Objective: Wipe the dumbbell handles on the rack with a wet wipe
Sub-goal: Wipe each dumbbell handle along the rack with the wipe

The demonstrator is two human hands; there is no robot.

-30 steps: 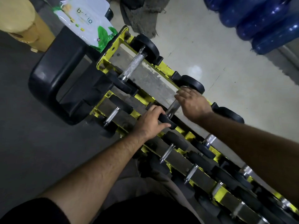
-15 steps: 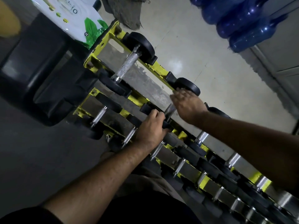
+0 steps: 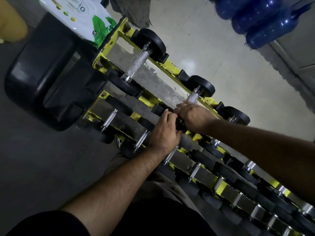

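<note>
Far left, a yellow object [image 3: 12, 23], blurred, cut by the frame edge. Right of it a black bin [image 3: 42, 70] on the floor, touching the rack's left end. A wipes pack [image 3: 80, 16], white with green leaves, lies on the bin's far edge and against the rack.

The rack [image 3: 109, 46], yellow frame with grey trays, runs from far left down to near right in two tiers. On its upper tier, leftmost, I see a dumbbell [image 3: 138, 63] with a knurled handle fully bare, black heads at both ends.

Next along, the second dumbbell [image 3: 202, 88]: only its far head and a short stretch of handle show. My left hand [image 3: 164, 133] has its fingers curled over this dumbbell's near head, grip clamped on it. My right hand [image 3: 192, 115] lies over the handle, fingers bent round it, so that grip is also clamped. The two hands touch. I cannot see a wipe; whether one is under the right hand I cannot tell.

Lower tier: a row of small dumbbells [image 3: 109, 117] with bright handles, continuing to near right.

Far right, blue bottles [image 3: 265, 19] lie on the pale floor [image 3: 213, 48], well apart from the rack.
</note>
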